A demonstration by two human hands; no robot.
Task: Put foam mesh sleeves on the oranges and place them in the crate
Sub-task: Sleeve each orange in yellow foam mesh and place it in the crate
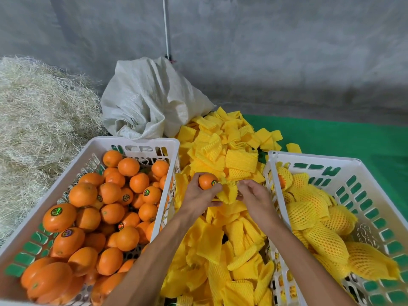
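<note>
Both forearms reach forward from the bottom edge and meet over the middle of the scene. The left hand [202, 194] has its fingers curled around a bare orange [207, 181], the grip closed on the fruit with its sticker turned toward the right. The right hand [254, 196] pinches a yellow foam mesh sleeve [228, 191] between thumb and fingertips, its grip closed on the crumpled edge; the sleeve's mouth touches the orange's right side, and the left hand's thumb also presses on the sleeve.

Beneath the hands lies a loose pile of yellow sleeves [223, 146], running from the far side to the near edge between two white crates. The left crate [136, 141] is heaped with bare oranges [106, 213], several bearing round stickers. The right crate [315, 159] holds sleeved oranges [315, 230] along its left and near side, with part of its perforated floor showing.

The crates and pile sit on a green mat [344, 133]. A slumped white woven sack [150, 100] stands behind the pile, and a mound of pale straw [37, 115] fills the left. A grey concrete wall [276, 45] closes the back, with a thin white pole [166, 27] rising against it.
</note>
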